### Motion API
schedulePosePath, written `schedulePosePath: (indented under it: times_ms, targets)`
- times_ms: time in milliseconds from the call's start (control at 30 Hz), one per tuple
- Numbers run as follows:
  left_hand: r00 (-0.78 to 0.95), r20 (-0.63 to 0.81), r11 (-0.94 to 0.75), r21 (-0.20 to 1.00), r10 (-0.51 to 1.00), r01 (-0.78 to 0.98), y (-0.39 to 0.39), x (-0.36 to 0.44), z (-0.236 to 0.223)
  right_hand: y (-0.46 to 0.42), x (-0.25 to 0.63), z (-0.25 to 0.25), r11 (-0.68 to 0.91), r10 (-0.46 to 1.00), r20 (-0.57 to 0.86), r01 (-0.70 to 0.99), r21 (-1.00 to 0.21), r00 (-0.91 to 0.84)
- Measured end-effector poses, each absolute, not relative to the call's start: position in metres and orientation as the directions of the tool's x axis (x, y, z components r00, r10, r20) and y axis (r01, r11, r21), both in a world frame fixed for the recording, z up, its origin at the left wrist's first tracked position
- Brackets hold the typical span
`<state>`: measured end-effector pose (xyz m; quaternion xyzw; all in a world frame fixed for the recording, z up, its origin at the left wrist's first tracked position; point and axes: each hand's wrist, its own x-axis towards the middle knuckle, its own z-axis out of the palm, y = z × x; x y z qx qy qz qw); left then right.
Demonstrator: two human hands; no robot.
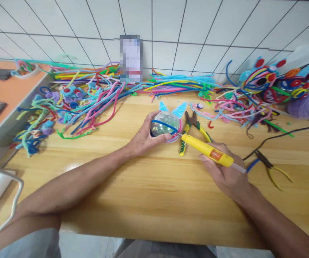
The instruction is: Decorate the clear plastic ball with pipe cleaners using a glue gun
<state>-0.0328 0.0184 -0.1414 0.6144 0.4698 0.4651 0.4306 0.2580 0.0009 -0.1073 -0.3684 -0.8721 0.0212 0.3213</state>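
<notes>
"Along the rear edge of the wooden counter, against the tiled wall: loose heaps of coloured pipe cleaners. And where to log the clear ball?"

"Near mid-length, closer to the rear edge than to the front edge. Cannot tell whether resting on the wood or held just above."

"Which hand nearer?"

"Left hand, by contact: curled about the ball's left side, thumb along the near face, gripping firmly by appearance. Farther off, toward the front right corner: right hand, closed round the yellow glue gun, with most of the handle hidden. Ball therefore ahead and to the left of the right hand."

"Axes?"

"For the ball, none worth recording; too round. Better to read the blue band, slanting across the front and down to the right. Light-blue pointed ears aimed at the rear edge. For the gun, long axis leftward and toward the rear edge, ending with the nozzle at the ball's right flank."

"Touching?"

"Cannot tell; just beside, at least. Judged the key relation: nozzle to right end of band."

"Anything close by?"

"Green-and-yellow pliers, handles apart, just right of the ball, partly behind the gun. Second pair toward the right edge."
</notes>
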Motion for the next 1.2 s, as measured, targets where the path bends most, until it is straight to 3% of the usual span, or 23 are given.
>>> schedulePosePath:
  times_ms: [1200]
  targets:
    - [0.127, 0.218, -0.239, 0.953, 0.968, 0.186, 0.0192, -0.0326, -0.1444, 0.0036, 0.2594, -0.1117, 0.751, 0.647, 0.549, 0.566, -0.339, -0.530]
